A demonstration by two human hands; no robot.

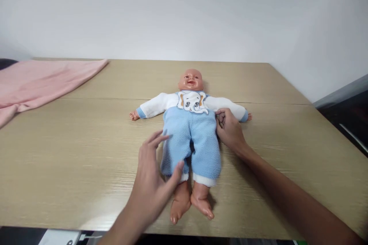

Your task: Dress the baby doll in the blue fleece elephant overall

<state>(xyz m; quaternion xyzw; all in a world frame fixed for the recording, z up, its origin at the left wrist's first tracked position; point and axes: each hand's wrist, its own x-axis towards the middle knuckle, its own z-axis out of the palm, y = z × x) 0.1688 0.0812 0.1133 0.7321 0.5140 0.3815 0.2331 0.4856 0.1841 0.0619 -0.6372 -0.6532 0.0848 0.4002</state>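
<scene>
Find the doll face-up on the table, at the middle of the dial, stretched from 12 to 6 o'clock. Appears to be at adjusting the clothes: with the left hand at 8 o'clock, fingers spread wide, partly over them, and with the right hand between 2 and 3, fingers curled narrow against the side; cannot tell about any pinch there. Next, likely calls for closing lightly with the left and smoothing evenly.
</scene>
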